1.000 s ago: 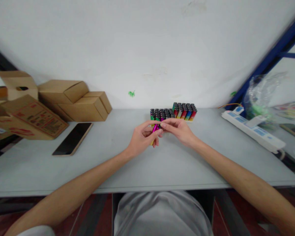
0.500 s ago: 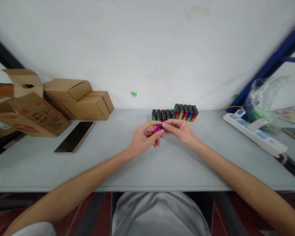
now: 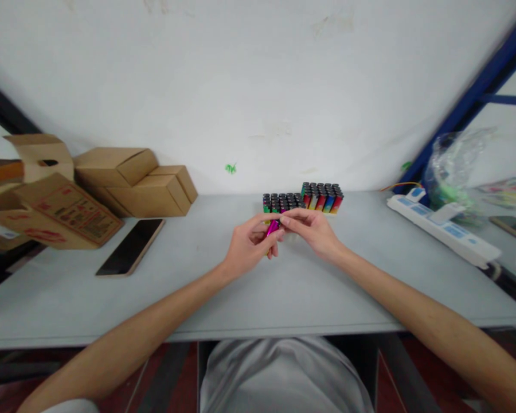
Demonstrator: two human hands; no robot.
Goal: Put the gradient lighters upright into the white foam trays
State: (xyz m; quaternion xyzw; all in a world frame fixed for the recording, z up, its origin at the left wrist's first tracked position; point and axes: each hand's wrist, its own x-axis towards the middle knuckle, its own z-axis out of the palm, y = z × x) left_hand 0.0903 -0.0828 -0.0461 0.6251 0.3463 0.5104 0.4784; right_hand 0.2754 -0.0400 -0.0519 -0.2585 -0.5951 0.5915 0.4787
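Observation:
My left hand [image 3: 250, 244] is closed around a shiny magenta lighter [image 3: 273, 228], held tilted above the table. At the lighter's upper end, the thumb and index finger of my right hand [image 3: 313, 230] pinch together; what exactly lies between those fingertips is too small to make out. Just behind my hands stands a block of lighters with black tops [image 3: 284, 201], partly hidden by my fingers. To its right and a little farther back is a second block of upright lighters [image 3: 322, 198] in red, yellow, blue and green.
Cardboard boxes [image 3: 141, 192] are stacked at the back left, beside an open printed carton [image 3: 73, 209]. A phone [image 3: 131, 248] lies in front of them on the grey table [image 3: 223, 304]. On the right lies a white power strip [image 3: 447, 229], with a clear plastic bag [image 3: 453, 163] behind it.
The view has shifted slightly. Both hands keep nearly the same hold at the lighter, with no clear change in grip.

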